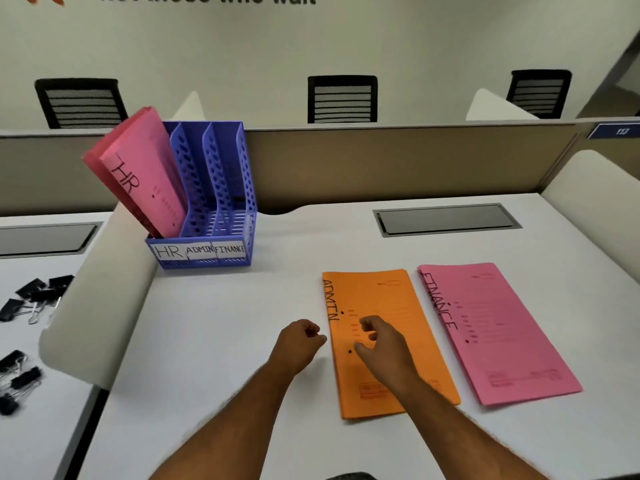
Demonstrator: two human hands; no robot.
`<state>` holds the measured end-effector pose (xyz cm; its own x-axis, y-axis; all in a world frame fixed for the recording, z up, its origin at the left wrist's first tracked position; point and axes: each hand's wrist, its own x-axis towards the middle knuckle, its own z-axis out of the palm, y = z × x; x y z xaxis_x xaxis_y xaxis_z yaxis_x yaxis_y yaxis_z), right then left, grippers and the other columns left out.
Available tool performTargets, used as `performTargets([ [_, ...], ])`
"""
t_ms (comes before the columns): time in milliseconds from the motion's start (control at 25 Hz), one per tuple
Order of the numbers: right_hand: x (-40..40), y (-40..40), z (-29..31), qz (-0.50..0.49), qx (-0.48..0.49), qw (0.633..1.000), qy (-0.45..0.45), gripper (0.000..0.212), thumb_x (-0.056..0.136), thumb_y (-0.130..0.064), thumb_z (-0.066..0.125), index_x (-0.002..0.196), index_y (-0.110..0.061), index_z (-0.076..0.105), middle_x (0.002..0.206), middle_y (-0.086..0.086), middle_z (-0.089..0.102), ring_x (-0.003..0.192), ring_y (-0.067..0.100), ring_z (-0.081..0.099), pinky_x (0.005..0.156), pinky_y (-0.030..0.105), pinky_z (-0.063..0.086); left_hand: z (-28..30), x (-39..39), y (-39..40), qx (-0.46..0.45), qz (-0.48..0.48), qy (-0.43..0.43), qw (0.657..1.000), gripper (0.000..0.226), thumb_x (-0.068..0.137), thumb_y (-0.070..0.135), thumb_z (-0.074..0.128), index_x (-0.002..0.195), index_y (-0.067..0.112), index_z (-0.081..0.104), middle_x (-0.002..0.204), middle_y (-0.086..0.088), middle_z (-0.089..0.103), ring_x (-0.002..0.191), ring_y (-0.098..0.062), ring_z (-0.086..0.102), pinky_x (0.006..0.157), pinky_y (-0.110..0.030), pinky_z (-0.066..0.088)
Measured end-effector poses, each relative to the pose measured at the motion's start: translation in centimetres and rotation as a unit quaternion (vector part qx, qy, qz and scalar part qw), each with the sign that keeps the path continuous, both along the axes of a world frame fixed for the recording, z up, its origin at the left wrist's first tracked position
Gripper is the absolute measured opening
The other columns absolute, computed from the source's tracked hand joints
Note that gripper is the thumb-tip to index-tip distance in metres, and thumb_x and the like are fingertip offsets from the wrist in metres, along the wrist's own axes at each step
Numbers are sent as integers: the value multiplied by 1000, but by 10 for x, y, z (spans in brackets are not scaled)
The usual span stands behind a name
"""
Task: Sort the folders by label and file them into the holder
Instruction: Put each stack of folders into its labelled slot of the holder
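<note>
1. The wall lettering at the top is cut off, so only part of it reads. Both forearms run out of the bottom edge. The printed lines on the folders are too faint to read; only the hand-written labels are clear.
2. Whether each flat pile is 1 folder or several cannot be told, though layered edges show.
3. The holder (221,233) is blue, with 3 compartments tagged HR, ADMIN and FINANCE. The HR folders (145,174), 2 as far as can be seen, 1 pink and 1 red, stand tilted in the left compartment; the other 2 compartments hold nothing.
4. The orange ADMIN folder (398,299) and the pink FINANCE folder (495,327) lie flat side by side on the desk (225,341), apart.
5. The left hand (299,342) is loosely curled, holding nothing, just left of the ADMIN folder.
6. The right hand (381,344) hovers over the ADMIN folder, fingers bent; contact is unclear.
7. Black binder clips (34,296) lie scattered on the next desk; 3 chairs (342,98) stand behind the partition.
</note>
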<state>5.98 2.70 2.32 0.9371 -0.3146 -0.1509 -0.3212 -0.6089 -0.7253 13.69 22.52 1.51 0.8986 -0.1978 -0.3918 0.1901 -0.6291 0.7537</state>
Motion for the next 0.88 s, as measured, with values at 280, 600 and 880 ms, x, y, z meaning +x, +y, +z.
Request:
performTargets([
  [280,-21,-38,-24,55,-36,993,97,69,82,-36,81,145,-24,55,142,0,58,122,19,60,100,27,48,-16,-24,-47,-84,113,88,986,27,102,15,64,128,7,69,114,-12,75,96,-28,73,88,-44,64],
  [600,-24,-49,-22,110,-37,990,75,63,86,-50,77,142,-27,59,140,-8,55,120,13,57,100,25,49,-6,-30,-74,-146,188,71,969,15,107,22,60,122,17,60,115,-7,74,102,-28,76,93,-51,65],
  [880,-33,-49,-21,102,-20,995,-12,41,88,-46,79,125,-33,67,130,-16,58,121,8,57,101,24,48,0,-24,-67,-185,158,52,968,19,109,23,59,119,16,73,109,-3,80,93,-19,80,73,-33,66],
])
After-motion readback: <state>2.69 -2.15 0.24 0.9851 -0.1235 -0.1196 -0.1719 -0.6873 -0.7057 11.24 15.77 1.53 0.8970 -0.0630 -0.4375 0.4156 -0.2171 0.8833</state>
